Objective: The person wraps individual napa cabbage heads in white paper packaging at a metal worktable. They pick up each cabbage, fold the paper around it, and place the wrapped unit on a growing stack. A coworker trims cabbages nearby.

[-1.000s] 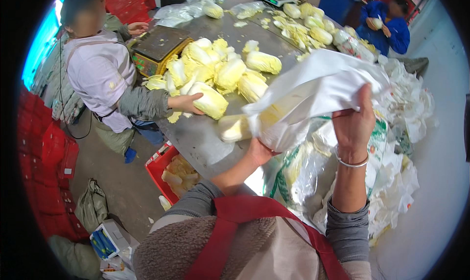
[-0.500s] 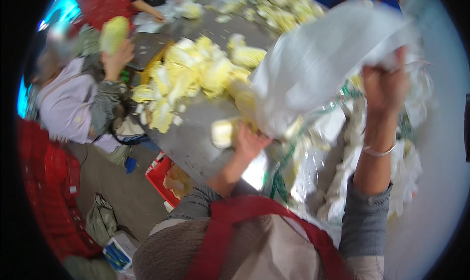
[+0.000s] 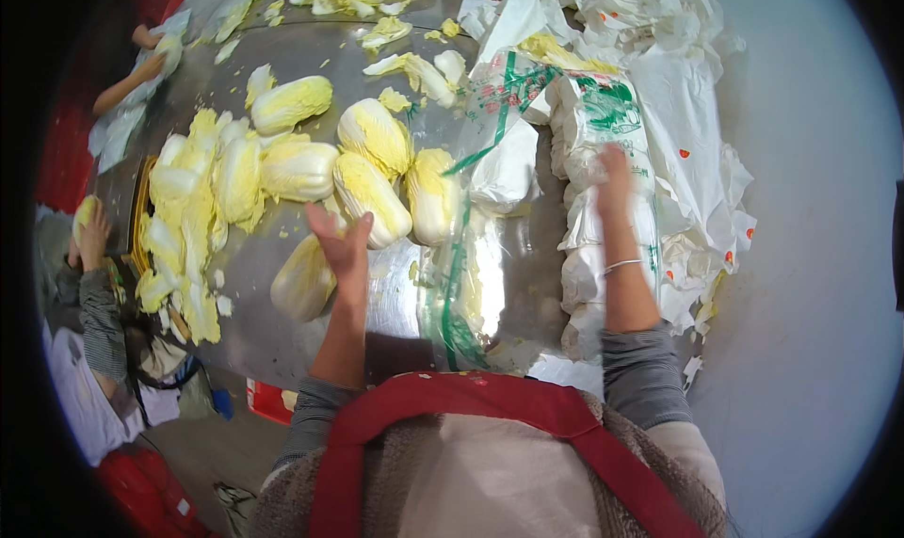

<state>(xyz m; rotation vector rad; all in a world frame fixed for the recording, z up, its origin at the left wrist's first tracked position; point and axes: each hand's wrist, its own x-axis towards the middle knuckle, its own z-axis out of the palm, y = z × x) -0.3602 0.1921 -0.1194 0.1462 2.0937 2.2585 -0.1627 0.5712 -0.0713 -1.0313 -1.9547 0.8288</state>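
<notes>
Several trimmed napa cabbages, yellow and white, lie together on the metal table. My left hand (image 3: 341, 246) is among them, thumb and fingers spread and nothing gripped. It is close to one napa cabbage (image 3: 372, 201) on its right and another napa cabbage (image 3: 303, 279) on its left. Over a row of bunched white plastic bags (image 3: 582, 260) at the right, my right hand (image 3: 614, 176) is smeared by motion. Its fingers are too blurred to tell whether they hold anything. A clear plastic sheet with green bands (image 3: 456, 265) lies between my hands.
Loose cabbage leaves (image 3: 193, 227) are heaped on the left side of the steel table (image 3: 273, 227). Crumpled white wrappers (image 3: 692, 161) line the right edge beside a pale wall. At the left, a co-worker's hand (image 3: 94, 237) holds a cabbage; another person's hands work at the far left.
The large translucent white bag is no longer raised in my right hand, which has come down over the row of bags. My left hand has opened beside the cabbages. The view has shifted.
</notes>
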